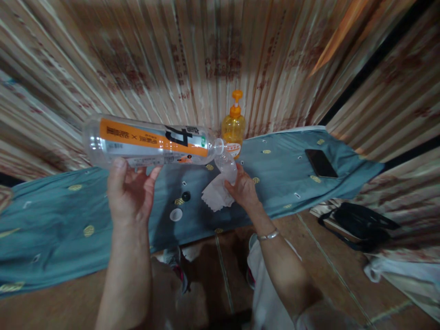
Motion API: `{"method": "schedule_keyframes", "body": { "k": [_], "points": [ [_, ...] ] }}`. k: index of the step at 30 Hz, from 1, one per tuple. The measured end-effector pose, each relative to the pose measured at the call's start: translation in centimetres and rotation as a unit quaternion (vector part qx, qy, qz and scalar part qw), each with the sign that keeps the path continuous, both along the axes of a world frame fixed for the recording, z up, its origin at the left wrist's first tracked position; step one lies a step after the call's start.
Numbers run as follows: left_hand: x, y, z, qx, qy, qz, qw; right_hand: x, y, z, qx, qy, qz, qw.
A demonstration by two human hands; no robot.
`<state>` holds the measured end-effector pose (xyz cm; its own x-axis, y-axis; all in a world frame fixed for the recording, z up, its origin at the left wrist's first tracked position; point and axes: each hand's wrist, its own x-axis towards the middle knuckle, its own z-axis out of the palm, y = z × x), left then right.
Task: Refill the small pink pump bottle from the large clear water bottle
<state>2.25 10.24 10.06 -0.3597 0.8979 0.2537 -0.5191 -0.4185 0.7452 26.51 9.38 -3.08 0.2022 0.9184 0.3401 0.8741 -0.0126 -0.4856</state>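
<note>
My left hand is closed around a large clear plastic bottle with an orange and silver label. The bottle lies nearly level in the air, its uncapped neck pointing right. My right hand grips a small clear plastic bottle, tilted so that its upper end meets the large bottle's mouth. Whether liquid passes between them cannot be made out. Below the small bottle a white tissue with a jagged edge lies on the cloth. A small black cap and a round white lid rest to its left.
An orange pump bottle of yellow liquid stands behind my right hand. A dark phone lies at the right on the blue-green cloth. Pleated curtains hang behind. A black bag is at the lower right, past the cloth's edge.
</note>
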Motion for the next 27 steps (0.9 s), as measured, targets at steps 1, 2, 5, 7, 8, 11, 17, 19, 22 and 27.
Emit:
{"method": "schedule_keyframes", "body": {
  "k": [1, 2, 5, 7, 8, 11, 17, 19, 22, 27],
  "points": [
    [0.0, 0.0, 0.1, -0.005, -0.008, 0.002, 1.0, 0.0, 0.0, -0.1, 0.003, 0.002, 0.002, 1.0],
    [0.1, -0.1, 0.2, -0.011, -0.015, 0.005, 1.0, 0.0, 0.0, -0.1, 0.006, 0.003, 0.003, 1.0],
    [0.2, -0.2, 0.5, -0.022, -0.022, 0.012, 0.999, 0.1, 0.1, -0.4, 0.012, -0.006, 0.003, 1.0],
    [0.3, -0.3, 0.6, -0.022, -0.017, 0.014, 1.0, 0.2, 0.1, -0.6, 0.016, -0.014, 0.006, 1.0],
    [0.3, -0.3, 0.7, -0.021, -0.014, 0.012, 1.0, 0.2, 0.1, -0.7, 0.018, -0.017, 0.008, 1.0],
    [0.4, -0.4, 0.7, -0.016, -0.014, 0.008, 1.0, 0.2, 0.1, -0.6, 0.014, -0.023, 0.013, 1.0],
    [0.1, -0.4, 0.4, -0.006, -0.009, 0.007, 1.0, 0.1, 0.0, 0.0, -0.008, -0.024, 0.001, 1.0],
    [0.0, -0.4, 0.3, -0.002, -0.001, 0.006, 1.0, 0.1, 0.0, 0.0, -0.009, -0.023, 0.001, 1.0],
    [0.0, -0.3, 0.1, 0.006, 0.007, 0.0, 1.0, 0.0, 0.0, 0.1, -0.014, -0.018, -0.004, 1.0],
    [0.0, -0.3, 0.1, 0.003, 0.0, -0.002, 1.0, -0.1, -0.1, 0.5, -0.011, -0.009, 0.004, 1.0]
  ]
}}
